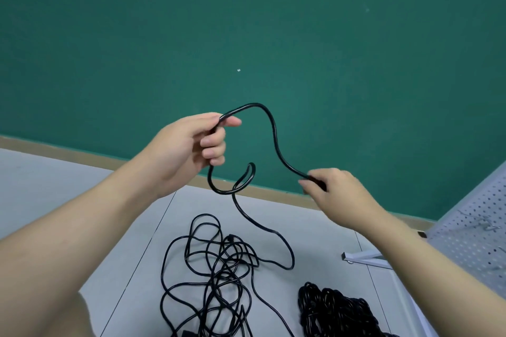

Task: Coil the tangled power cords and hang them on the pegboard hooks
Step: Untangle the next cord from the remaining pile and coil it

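A thin black power cord (269,128) arches in the air between both hands. The left hand (189,145) curls around one part, the right hand (332,190) pinches another. Below, it drops into a loose black tangle of cords (213,273) on the grey surface (54,186). A tighter black bundle (336,312) lies beside the white perforated pegboard (473,230).
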Available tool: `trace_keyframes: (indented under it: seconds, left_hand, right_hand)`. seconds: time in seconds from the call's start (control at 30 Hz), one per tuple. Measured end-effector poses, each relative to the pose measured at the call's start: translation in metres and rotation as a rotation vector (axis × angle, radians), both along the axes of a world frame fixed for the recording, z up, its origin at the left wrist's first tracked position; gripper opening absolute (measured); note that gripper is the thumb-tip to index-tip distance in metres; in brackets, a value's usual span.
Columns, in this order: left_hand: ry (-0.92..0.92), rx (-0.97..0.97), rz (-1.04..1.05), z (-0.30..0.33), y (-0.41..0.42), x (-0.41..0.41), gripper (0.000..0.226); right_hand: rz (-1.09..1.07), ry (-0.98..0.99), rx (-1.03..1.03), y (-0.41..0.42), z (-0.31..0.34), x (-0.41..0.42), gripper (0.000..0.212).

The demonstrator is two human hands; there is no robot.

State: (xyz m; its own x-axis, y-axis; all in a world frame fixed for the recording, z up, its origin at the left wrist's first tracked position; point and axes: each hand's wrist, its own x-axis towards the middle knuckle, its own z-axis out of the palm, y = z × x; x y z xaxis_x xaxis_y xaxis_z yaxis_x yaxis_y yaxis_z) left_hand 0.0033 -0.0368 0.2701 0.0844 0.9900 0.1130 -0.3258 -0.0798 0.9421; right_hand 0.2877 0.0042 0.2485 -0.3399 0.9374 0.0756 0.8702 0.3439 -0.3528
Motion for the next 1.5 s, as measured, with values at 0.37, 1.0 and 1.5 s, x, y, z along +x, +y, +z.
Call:
trace_keyframes:
  seconds: [0.37, 1.0, 1.5]
  left_hand:
    - [0.244, -0.017, 0.041, -0.006, 0.001, 0.027, 0.051]
    - [0.815, 0.007, -0.281, -0.029, -0.019, 0.069, 0.073]
    - [0.807, 0.055, -0.300, -0.025, -0.023, 0.072, 0.051]
  right_hand:
    - [-0.002, 0.999, -0.555, -0.024, 0.010, -0.030, 0.018]
    - [-0.095, 1.496, -0.610, -0.022, 0.031, -0.037, 0.047]
    - [0.140, 0.912, -0.423, -0.037, 0.022, -0.039, 0.029]
